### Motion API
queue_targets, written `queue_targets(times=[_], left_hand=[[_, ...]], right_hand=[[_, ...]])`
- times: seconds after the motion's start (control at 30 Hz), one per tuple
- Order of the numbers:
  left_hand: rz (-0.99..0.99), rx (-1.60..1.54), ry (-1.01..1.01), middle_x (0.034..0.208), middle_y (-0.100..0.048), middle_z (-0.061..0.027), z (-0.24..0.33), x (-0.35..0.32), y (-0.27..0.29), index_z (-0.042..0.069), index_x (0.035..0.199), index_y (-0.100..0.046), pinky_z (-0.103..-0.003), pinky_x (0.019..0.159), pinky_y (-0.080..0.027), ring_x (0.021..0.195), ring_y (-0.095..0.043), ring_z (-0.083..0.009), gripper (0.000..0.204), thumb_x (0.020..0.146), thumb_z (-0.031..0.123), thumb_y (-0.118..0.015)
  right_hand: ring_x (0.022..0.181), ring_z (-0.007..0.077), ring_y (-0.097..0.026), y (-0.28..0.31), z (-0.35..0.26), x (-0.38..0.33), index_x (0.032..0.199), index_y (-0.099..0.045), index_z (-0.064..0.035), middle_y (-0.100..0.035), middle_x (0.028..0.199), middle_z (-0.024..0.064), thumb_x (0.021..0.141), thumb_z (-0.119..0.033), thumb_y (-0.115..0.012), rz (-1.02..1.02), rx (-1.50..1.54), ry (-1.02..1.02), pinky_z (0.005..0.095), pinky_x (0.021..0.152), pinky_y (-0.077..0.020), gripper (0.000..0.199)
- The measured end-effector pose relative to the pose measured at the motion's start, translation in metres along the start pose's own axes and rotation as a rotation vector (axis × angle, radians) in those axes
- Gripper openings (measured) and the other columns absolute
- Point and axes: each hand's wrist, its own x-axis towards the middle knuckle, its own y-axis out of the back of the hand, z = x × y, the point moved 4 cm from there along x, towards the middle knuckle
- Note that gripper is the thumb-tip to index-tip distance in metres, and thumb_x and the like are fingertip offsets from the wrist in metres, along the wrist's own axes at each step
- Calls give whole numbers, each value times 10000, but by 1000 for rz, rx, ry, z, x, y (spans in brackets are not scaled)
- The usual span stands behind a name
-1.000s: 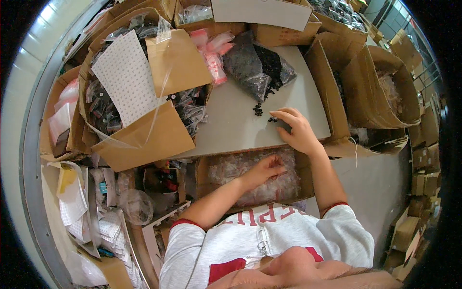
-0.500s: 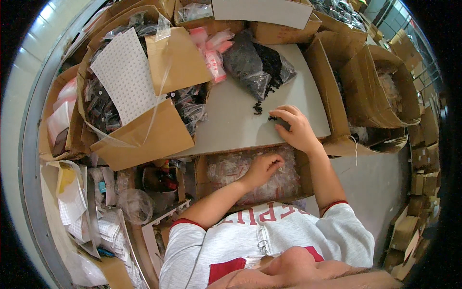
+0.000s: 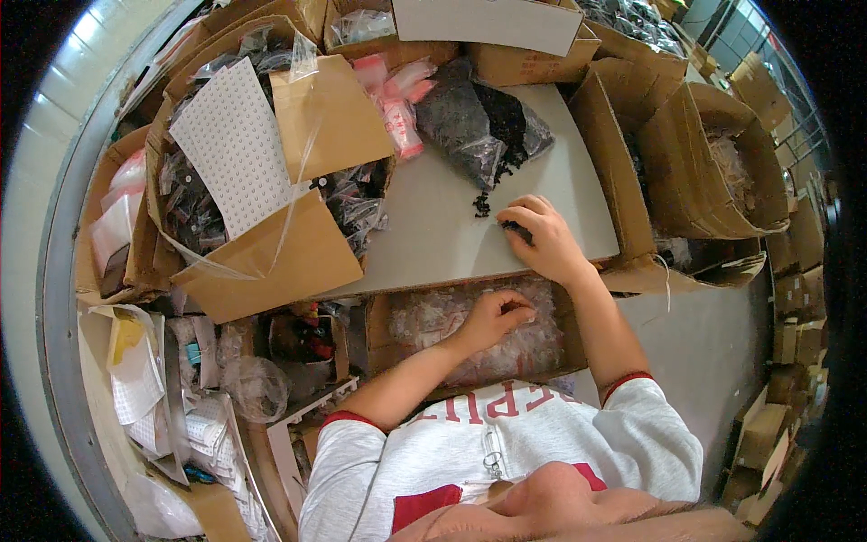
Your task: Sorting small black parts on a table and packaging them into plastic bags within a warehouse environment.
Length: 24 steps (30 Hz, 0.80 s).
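On the pale tabletop (image 3: 433, 226), my right hand (image 3: 546, 242) curls its fingers round a small cluster of tiny black parts (image 3: 517, 231). Their exact kind is too small to tell. Just beyond my fingertips lies a short trail of the same black parts (image 3: 482, 204). It runs from an open clear plastic bag (image 3: 459, 122) full of them, lying on its side. My left hand (image 3: 498, 320) is closed, thumb against fingers, above an open carton (image 3: 377, 334) of small clear bags (image 3: 433, 316). Whatever it may hold is hidden.
Pink-and-white plastic bags (image 3: 397, 122) lie left of the black parts' bag. A large carton of bagged dark parts (image 3: 194, 203) borders the table's left side, its flap (image 3: 280, 262) overlapping the top. Tall cartons (image 3: 601, 154) line the right. Papers (image 3: 212, 434) fill the lower left.
My right hand's fingers have shifted slightly left and drawn in, and more black parts show inside their curl. My left hand stays over the carton, its fingers slightly changed in pose.
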Motion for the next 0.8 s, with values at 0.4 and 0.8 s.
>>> queue_targets(times=[0.4, 0.8], left_hand=[[-37, 215, 63, 781, -678, -64, -10, 6, 11, -18, 909, -681, -274, 659, -466, 690, -574, -114, 222, 837, 191, -696], [54, 5, -209, 765, -636, -40, -14, 10, 12, 33, 772, -631, -267, 667, -456, 718, -547, -88, 162, 798, 150, -739]], right_hand=[[958, 306, -563, -1, -3, -3, 976, -661, -64, -596, 979, 110, 745, -8, -630, 52, -40, 40, 383, 839, -474, 240], [937, 299, -583, -3, -3, -4, 937, -680, -57, -613, 972, 111, 764, -21, -636, 65, -62, 72, 379, 822, -486, 182]])
